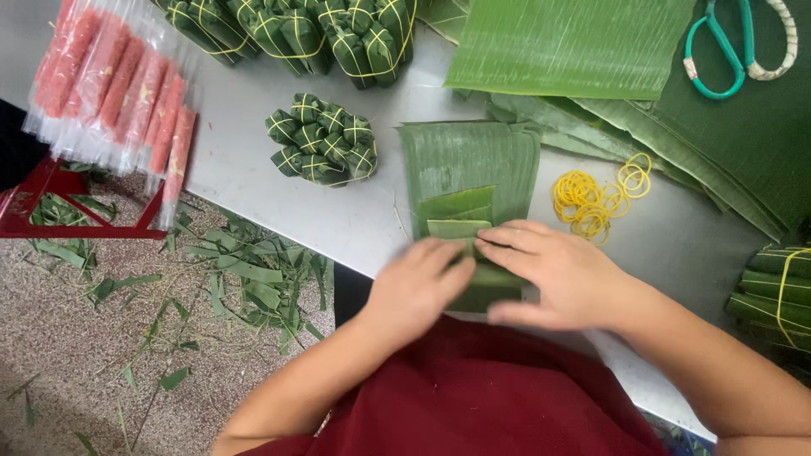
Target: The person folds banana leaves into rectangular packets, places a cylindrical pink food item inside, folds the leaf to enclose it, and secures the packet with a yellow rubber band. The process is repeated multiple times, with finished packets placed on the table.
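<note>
Red shirt (pixel 490 397) fills the near edge, forearms reaching out from it. Left hand (pixel 416 291) and right hand (pixel 557 274) meet over a folded banana-leaf packet (pixel 486 287) at the counter's (pixel 338 211) near edge. Both press flat on it, fingers together and laid over the leaf; grip not closed round it. Just beyond the grip: stack of cut leaf squares (pixel 469 165). Right of the grip: loose yellow rubber bands (pixel 596 198). Left and beyond: cluster of small tied leaf parcels (pixel 323 141). Farther left: clear sleeves of pink sausage (pixel 118 84). Far right: green-handled scissors (pixel 735 46).
</note>
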